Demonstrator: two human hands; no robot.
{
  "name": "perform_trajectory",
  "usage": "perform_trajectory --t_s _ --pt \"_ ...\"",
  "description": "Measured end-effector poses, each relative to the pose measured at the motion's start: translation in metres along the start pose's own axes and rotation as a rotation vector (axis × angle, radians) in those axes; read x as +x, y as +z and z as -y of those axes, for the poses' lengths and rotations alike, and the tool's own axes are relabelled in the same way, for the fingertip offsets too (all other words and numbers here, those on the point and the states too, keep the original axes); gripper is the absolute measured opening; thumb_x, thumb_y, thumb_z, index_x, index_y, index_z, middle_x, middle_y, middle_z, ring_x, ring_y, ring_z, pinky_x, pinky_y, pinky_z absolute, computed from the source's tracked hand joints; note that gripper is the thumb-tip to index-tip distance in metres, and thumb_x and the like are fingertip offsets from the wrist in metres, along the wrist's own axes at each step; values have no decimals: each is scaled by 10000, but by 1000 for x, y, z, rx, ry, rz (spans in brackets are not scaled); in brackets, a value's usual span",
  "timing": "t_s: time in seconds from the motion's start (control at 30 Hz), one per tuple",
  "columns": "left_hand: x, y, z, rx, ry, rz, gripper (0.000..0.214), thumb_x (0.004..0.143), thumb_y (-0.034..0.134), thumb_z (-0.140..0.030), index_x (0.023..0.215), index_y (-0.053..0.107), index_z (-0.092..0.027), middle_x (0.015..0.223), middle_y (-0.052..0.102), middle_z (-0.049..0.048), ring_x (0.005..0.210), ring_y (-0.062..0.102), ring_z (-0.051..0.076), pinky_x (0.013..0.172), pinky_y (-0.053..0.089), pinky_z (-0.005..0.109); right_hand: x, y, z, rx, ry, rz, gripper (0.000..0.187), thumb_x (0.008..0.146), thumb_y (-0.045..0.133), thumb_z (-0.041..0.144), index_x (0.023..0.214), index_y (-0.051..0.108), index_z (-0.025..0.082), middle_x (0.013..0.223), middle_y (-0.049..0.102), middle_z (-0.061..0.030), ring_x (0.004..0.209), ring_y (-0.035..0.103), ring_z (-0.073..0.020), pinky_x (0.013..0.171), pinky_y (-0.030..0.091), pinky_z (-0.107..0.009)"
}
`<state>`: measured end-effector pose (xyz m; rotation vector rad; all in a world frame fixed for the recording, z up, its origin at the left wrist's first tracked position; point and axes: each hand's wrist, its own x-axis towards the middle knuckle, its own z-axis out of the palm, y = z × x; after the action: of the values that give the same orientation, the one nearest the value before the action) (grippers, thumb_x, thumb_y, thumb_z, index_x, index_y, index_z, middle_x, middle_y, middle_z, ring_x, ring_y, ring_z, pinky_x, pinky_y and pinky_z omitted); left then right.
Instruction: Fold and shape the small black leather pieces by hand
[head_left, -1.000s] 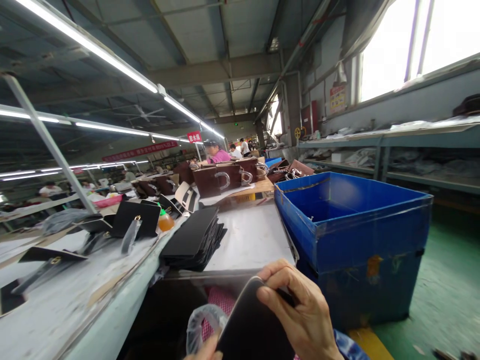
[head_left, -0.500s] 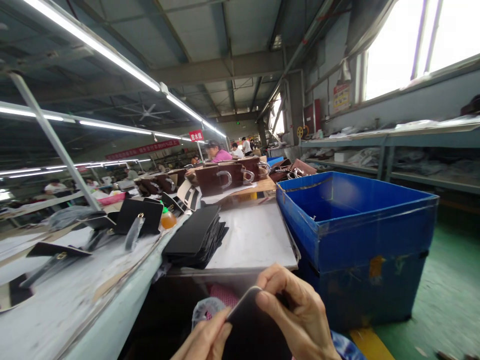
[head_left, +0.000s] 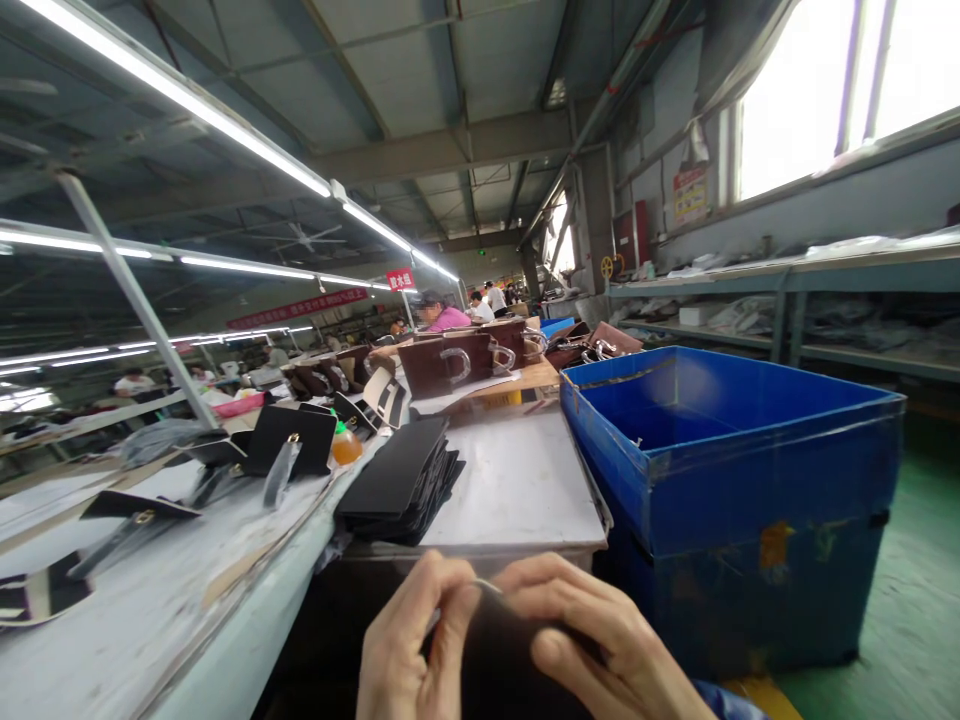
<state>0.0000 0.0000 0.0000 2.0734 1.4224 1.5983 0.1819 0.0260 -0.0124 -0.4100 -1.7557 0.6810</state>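
Low in the head view, a black sheet-like panel (head_left: 501,655) with a pale edge is held up between both hands. My left hand (head_left: 416,630) pinches its top left edge between thumb and fingers. On the other side, my right hand (head_left: 600,630) grips the top right part, thumb on the near face. The panel's lower part runs out of the picture. Just beyond the hands, a stack of black panels (head_left: 394,470) lies on the left side of a white-topped table (head_left: 517,470).
A large blue bin (head_left: 757,500) stands at the right of the table. On the left bench (head_left: 172,590) lie black pieces with straps (head_left: 289,440) and an orange bottle (head_left: 346,443). Brown bags (head_left: 442,362) stand farther back, near a person in purple (head_left: 448,318).
My left hand has moved up along the panel's edge, closer to my right hand. The right hand has shifted slightly and its thumb now lies lower on the panel. The view has shifted slightly.
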Motion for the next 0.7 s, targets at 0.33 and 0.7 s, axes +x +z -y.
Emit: perform_trajectory --t_s 0.33,0.7 --pt "28 -26 22 -716 362 347 253 949 530 -410 763 605 -256 589 552 -32 764 489 136 872 428 305 33 11 -16 288 139 466 603 853 582 676 1156 674 162 1170 667 -128 1100 625 -252 985 487 -379" --pt "-3 -83 67 -857 -130 420 523 745 619 -718 1103 712 -349 1218 705 20 1028 694 249 869 578 349 28 44 -23 437 247 392 344 838 726 483 747 645 161 787 599 13 738 530 -125 683 413 -240"
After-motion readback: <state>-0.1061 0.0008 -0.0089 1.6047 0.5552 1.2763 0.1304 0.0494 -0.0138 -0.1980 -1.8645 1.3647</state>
